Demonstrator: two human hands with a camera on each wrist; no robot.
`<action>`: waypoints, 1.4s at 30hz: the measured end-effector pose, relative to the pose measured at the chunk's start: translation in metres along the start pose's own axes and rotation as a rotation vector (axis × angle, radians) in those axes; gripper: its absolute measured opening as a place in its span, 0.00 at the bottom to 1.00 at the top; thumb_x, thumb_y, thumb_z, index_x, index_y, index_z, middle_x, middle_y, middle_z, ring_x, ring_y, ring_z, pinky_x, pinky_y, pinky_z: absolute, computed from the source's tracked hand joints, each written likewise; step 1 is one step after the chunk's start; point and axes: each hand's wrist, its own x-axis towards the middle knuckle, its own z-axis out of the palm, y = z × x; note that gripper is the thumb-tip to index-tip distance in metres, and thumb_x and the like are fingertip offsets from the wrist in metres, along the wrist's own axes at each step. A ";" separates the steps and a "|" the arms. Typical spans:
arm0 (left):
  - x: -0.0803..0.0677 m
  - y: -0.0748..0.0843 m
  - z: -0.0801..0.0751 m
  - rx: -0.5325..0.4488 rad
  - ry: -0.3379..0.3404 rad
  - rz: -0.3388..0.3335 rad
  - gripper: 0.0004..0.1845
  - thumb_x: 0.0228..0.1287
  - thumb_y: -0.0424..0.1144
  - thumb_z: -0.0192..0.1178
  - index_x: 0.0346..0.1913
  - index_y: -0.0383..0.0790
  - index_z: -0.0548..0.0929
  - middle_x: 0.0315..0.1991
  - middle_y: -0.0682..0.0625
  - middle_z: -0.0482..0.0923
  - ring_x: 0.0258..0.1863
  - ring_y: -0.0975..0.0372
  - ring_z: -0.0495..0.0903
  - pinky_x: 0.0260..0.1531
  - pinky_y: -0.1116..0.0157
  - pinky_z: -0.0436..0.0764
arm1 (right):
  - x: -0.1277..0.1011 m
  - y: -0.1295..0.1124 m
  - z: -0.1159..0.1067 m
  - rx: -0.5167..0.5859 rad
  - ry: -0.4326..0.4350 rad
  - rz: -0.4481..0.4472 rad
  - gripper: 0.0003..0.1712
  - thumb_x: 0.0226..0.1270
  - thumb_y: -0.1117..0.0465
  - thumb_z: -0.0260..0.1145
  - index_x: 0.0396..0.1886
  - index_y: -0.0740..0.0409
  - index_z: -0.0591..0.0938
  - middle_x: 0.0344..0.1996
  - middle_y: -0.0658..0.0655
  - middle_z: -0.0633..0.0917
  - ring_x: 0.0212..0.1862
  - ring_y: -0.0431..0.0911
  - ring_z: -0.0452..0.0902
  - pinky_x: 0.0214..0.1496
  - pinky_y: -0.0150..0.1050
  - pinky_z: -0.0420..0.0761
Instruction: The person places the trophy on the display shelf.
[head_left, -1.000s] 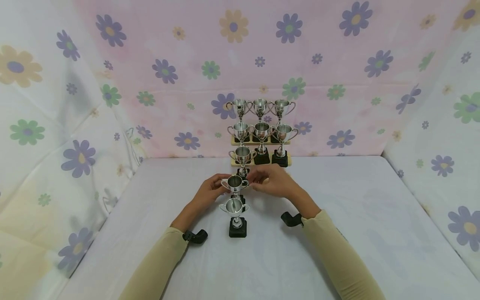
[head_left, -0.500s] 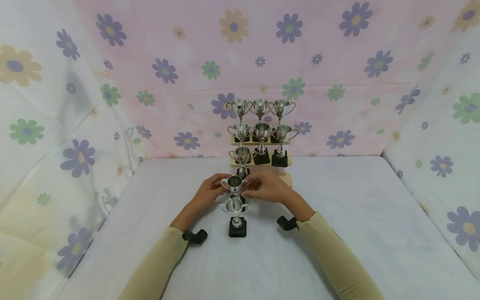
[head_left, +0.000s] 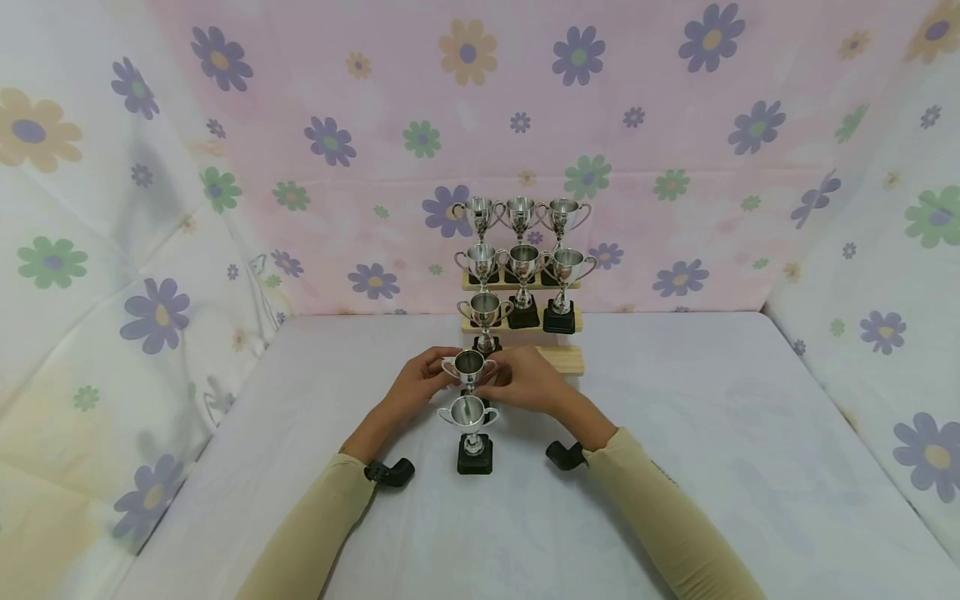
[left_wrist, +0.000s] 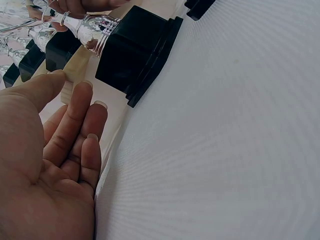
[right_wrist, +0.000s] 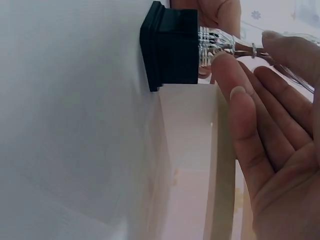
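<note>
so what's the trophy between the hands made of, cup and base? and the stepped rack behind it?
Cup: looks like polished metal or chromed plastic; mirror-like reflections, can't tell which. Base: black, matte, likely plastic, with moulded steps. Rack: pale unfinished wood, light tan with faint grain.

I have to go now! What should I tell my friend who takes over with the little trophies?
Left hand touches the left side of the small silver trophy; fingers look fairly straight.
Right hand holds its right side, fingertips at the stem.
That trophy's black base stands on the table, against the front edge of the lowest wooden step.
Done: seven trophies stand on the stepped wooden stand.
Left: probably this trophy and the one in front, on the table.
</note>
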 end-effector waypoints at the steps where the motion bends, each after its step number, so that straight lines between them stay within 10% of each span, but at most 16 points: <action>1: 0.000 0.001 0.000 -0.003 -0.001 0.002 0.25 0.79 0.35 0.62 0.74 0.39 0.75 0.56 0.41 0.88 0.47 0.64 0.86 0.52 0.66 0.81 | 0.000 0.000 0.001 -0.003 0.004 0.004 0.11 0.65 0.59 0.80 0.44 0.57 0.90 0.36 0.48 0.92 0.33 0.36 0.85 0.38 0.34 0.85; 42: -0.001 0.002 0.000 0.030 0.014 0.005 0.24 0.79 0.35 0.63 0.73 0.39 0.77 0.48 0.44 0.90 0.44 0.65 0.85 0.50 0.66 0.80 | -0.001 -0.003 0.014 -0.047 0.068 0.004 0.10 0.65 0.60 0.80 0.42 0.57 0.89 0.28 0.48 0.87 0.28 0.36 0.80 0.32 0.32 0.81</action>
